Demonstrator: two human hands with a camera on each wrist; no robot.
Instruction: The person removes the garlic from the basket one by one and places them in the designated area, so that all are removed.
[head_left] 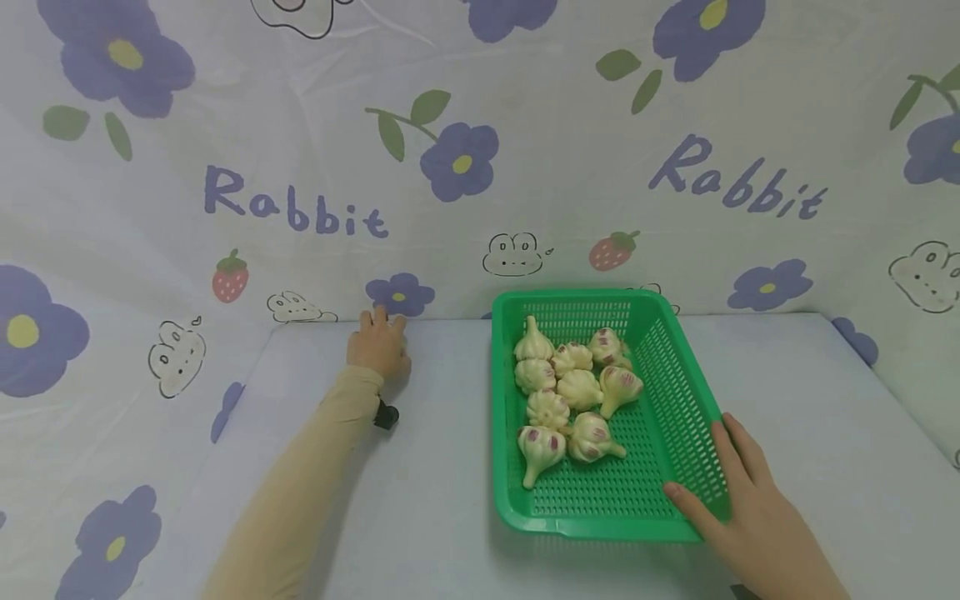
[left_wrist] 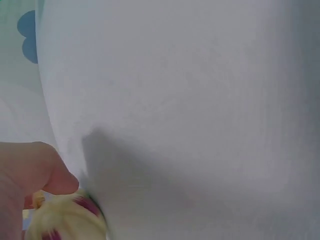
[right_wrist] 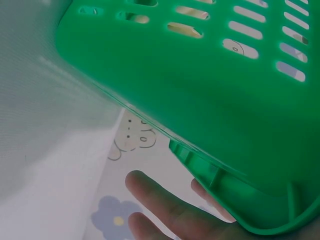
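Observation:
My left hand point(head_left: 378, 346) is near the far edge of the table, with its back toward the head camera. In the left wrist view, its thumb lies against a garlic bulb point(left_wrist: 67, 217) with purple patches, which the hand hides in the head view. My right hand point(head_left: 757, 508) holds the near right corner of a green plastic basket point(head_left: 525, 521), thumb over the rim and fingers along the outside. Several garlic bulbs point(head_left: 580, 388) lie in the basket, mostly toward its left side. From the right wrist, the fingers point(right_wrist: 165, 200) show beside the basket's rim.
A white cloth-covered table point(head_left: 435, 500) extends to both sides of the basket. Behind it hangs a patterned cloth point(head_left: 570, 150) with flowers, rabbits and strawberries. A small black object point(head_left: 386, 414) sits at the left wrist.

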